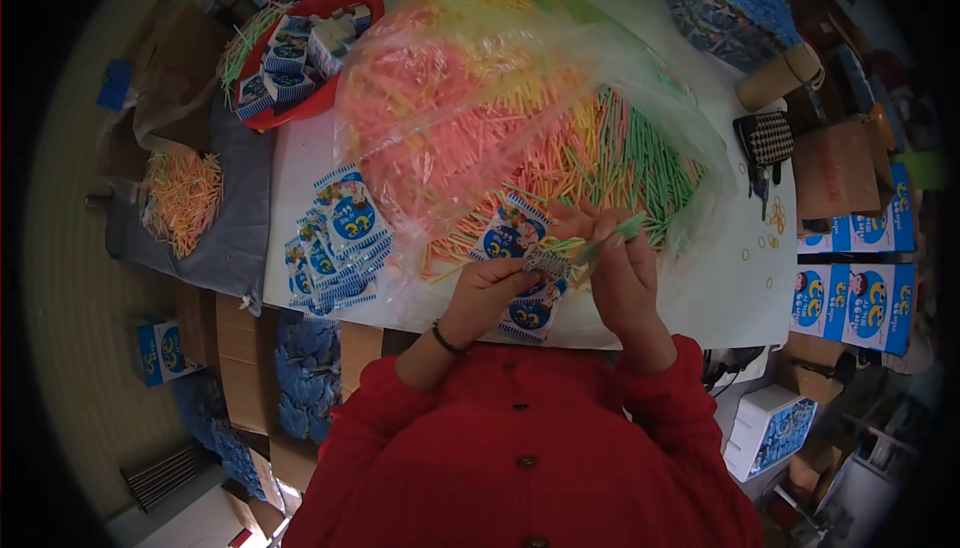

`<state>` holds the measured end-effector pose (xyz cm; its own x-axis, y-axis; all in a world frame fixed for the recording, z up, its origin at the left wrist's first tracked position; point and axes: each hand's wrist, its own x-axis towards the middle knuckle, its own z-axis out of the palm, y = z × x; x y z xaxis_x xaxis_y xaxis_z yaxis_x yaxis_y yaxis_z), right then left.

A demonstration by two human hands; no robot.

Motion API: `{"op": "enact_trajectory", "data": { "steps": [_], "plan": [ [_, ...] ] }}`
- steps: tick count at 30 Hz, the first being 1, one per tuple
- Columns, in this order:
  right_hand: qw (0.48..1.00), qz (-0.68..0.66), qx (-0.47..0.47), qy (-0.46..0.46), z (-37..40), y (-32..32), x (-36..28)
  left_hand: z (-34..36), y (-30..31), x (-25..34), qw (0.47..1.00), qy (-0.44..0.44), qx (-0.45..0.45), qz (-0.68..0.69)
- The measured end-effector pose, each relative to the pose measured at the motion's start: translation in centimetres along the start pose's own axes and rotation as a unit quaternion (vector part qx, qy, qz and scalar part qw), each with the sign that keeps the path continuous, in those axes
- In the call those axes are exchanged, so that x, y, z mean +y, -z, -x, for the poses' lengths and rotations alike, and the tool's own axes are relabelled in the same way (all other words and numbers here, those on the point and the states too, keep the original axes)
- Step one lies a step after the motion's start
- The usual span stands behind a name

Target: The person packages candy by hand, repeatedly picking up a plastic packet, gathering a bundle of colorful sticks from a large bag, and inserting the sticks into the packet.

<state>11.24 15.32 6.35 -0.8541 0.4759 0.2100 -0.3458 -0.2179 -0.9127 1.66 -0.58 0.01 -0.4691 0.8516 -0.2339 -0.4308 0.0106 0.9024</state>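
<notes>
My left hand point(487, 298) is closed on the edge of a small blue-and-white printed packet point(548, 266), held in front of my chest. Close beside it, my right hand point(625, 283) pinches a few thin green sticks point(626, 230) between thumb and fingers, right at the packet's upper end. Another packet point(510, 228) lies just beyond my left hand, and one more point(530, 316) shows below the held one. Past both hands spreads a big heap of pink, yellow and green sticks point(540, 148), partly under a clear plastic bag point(640, 43).
Overlapping packets point(340, 233) lie on the white table point(300, 163) at left. A red basin point(340, 98) holds more packets. Loose sticks point(182, 203) rest on grey cloth farther left. A checked pouch point(768, 138), rubber bands point(772, 223) and a tan cylinder point(780, 76) are at right.
</notes>
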Motion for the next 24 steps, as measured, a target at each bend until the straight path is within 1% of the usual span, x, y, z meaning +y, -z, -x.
{"op": "enact_trajectory", "data": {
  "steps": [2,3,5,9,11,12,14,15,17,18,20,24],
  "plan": [
    [0.998,0.04,-0.048,0.012,-0.4,-0.5,0.2,0.2,0.0,0.3,1.0,0.005,-0.018,0.007],
    [0.998,0.039,-0.049,0.011,-0.6,-0.4,0.3,0.3,0.0,0.5,1.0,0.005,-0.017,0.007],
    [0.981,0.158,-0.106,0.04,-0.7,-0.1,0.7,0.5,0.2,0.9,1.0,-0.003,-0.026,-0.008],
    [0.98,0.168,-0.103,0.035,-0.4,0.1,1.4,0.6,0.2,1.2,0.998,-0.003,-0.037,-0.047],
    [0.999,-0.006,-0.051,-0.019,-0.1,-0.2,1.2,0.5,0.5,0.5,0.999,0.007,-0.039,-0.032],
    [0.999,-0.005,-0.049,-0.019,0.0,-0.2,1.2,0.5,0.4,0.4,0.999,0.008,-0.04,-0.031],
    [0.995,0.054,-0.08,-0.011,0.0,-0.1,1.0,0.4,0.3,0.5,0.999,-0.014,-0.027,-0.044],
    [0.995,0.055,-0.079,-0.01,0.2,0.0,1.2,0.4,0.2,0.6,0.999,-0.014,-0.029,-0.043],
    [0.977,0.179,-0.118,-0.012,0.6,0.4,1.9,0.4,0.0,0.7,0.999,-0.035,-0.008,-0.018],
    [0.977,0.178,-0.12,-0.012,0.7,0.4,1.8,0.5,0.0,0.5,0.999,-0.036,-0.007,-0.018],
    [0.936,0.309,-0.169,0.015,0.8,0.5,1.7,0.5,0.1,0.1,0.999,-0.047,-0.019,0.005],
    [0.935,0.3,-0.189,0.025,0.4,0.6,1.3,-0.1,0.2,-0.7,0.999,-0.051,-0.017,0.008]
  ]
}}
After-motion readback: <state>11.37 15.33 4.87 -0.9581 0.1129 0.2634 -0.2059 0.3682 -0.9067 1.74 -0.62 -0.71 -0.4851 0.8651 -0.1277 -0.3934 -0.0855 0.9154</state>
